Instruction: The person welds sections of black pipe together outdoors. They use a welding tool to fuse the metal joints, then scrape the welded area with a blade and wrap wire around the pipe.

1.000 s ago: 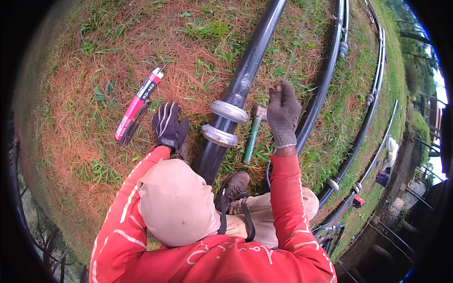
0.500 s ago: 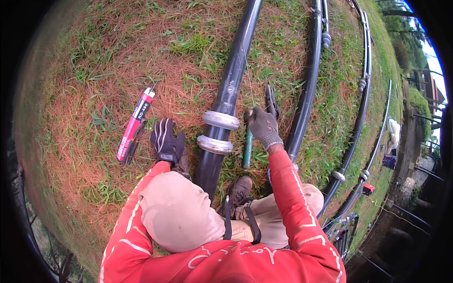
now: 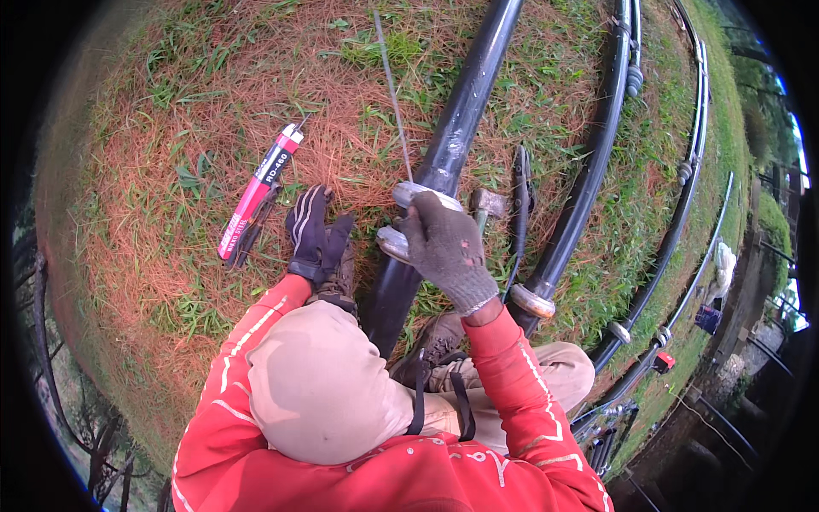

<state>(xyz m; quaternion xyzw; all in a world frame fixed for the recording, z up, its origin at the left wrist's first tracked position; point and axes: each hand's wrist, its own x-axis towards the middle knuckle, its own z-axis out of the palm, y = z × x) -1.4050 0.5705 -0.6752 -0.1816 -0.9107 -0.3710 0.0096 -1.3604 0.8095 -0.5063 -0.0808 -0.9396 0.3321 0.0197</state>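
A thin grey welding rod (image 3: 394,94) is pinched in my right hand (image 3: 445,247), which wears a grey knit glove. That hand is over the two pale, ring-shaped flanges (image 3: 395,241) on the nearest black pipe (image 3: 461,128) and hides part of them. The rod slants up and left from the fingers across the grass. My left hand (image 3: 313,235), in a dark glove with light stripes, is beside my boot, holding nothing, fingers extended. Left of it lies a pink, white and black packet (image 3: 263,192) with a dark tool (image 3: 256,226) along its edge.
Right of the pipe lies a hammer (image 3: 490,203), its handle mostly hidden behind my arm. Next to it is a long black tool (image 3: 519,205), apparently with a cable. More black pipes (image 3: 593,162) with collars run along the grass to the right. My boot (image 3: 435,341) is beside the nearest pipe.
My right hand has moved left, from beside the hammer to the flanges, carrying the rod, which now tilts left. The view has shifted slightly. My left hand stays by the boot.
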